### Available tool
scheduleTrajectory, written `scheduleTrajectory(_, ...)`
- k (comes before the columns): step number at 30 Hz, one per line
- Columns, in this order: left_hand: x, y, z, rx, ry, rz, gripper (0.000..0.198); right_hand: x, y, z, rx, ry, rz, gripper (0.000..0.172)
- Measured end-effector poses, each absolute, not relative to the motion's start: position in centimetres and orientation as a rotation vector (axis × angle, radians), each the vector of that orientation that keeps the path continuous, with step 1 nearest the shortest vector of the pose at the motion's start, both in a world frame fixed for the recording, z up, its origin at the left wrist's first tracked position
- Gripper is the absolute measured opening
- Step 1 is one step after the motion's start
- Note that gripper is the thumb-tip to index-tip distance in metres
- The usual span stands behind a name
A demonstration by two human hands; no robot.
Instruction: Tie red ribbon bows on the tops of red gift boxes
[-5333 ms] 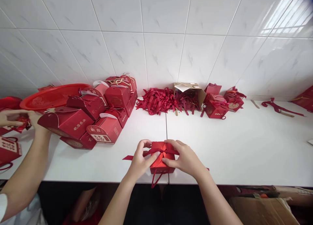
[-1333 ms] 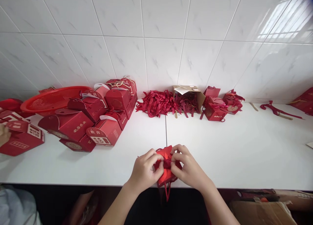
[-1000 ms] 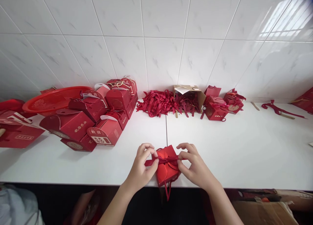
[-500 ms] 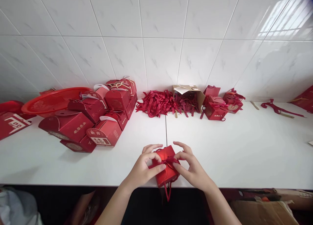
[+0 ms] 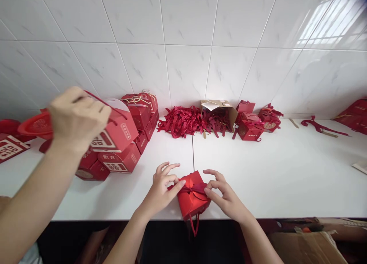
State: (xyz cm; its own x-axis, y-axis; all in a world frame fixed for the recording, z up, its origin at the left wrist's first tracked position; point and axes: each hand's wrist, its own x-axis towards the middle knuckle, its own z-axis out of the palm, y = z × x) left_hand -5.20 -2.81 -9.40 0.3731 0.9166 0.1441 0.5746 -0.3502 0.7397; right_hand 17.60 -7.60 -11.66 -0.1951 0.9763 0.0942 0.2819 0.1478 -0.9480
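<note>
At the table's front edge, a small shiny red gift box (image 5: 187,205) sits in front of me with overlapping curved flaps on top. A dark red ribbon (image 5: 197,188) runs across it and is knotted in the middle. My left hand (image 5: 164,188) pinches the ribbon's left side between thumb and forefinger, other fingers raised. On the opposite side, my right hand (image 5: 226,197) pinches the ribbon's right part the same way. A red cord loop (image 5: 195,226) hangs from the box over the edge.
At left, a co-worker's hand (image 5: 76,116) holds a red box (image 5: 122,131) by its cord above stacked red boxes (image 5: 122,159). A red plastic basin (image 5: 36,125) is behind it. Further back lie a ribbon pile (image 5: 183,121), a cardboard box (image 5: 233,116) and tied red boxes (image 5: 250,131).
My hands have drawn apart along the ribbon, the left one moving left, and the knot looks tighter. A co-worker's arm has come in from the left with a lifted red box.
</note>
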Motion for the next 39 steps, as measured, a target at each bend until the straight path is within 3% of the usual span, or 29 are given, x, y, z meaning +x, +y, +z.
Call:
scheduleTrajectory(7, -5.5, -3.2, -8.8, 1.715, 0.908, 0.701, 0.022, 17.3, -7.8, -11.6, -1.266, -1.678, 1.007, 0.022)
scheduleTrajectory(23, -6.4, -2.8, -10.8, 2.371, 1.529, 0.828, 0.036, 17.5, -9.5, -11.2, -1.439, -1.815, 0.802, 0.026)
scheduleTrajectory(28, -6.0, -3.3, -11.2, 2.136, 1.26, 0.961, 0.035, 18.1, -9.6, -12.5, -1.302, -1.737, 0.897, 0.021)
scheduleTrajectory(29, -5.7, -3.5, -11.4, 1.995, 1.132, 0.962, 0.035, 18.2, -9.4, -13.2, -1.209, -1.705, 0.939, 0.032)
scheduleTrajectory(32, -4.9, -4.2, -12.2, 1.62, 0.893, 1.003, 0.034, 17.8, -8.8, -15.4, -0.959, -1.673, 1.042, 0.106)
scheduleTrajectory(33, -4.7, -4.5, -12.5, 1.542, 0.869, 1.041, 0.033, 17.5, -8.6, -16.0, -0.92, -1.693, 1.079, 0.119)
scheduleTrajectory(39, -4.4, -4.7, -14.5, 1.278, 0.844, 1.174, 0.046, 17.8, -7.9, -16.9, -1.028, -1.682, 1.16, 0.122)
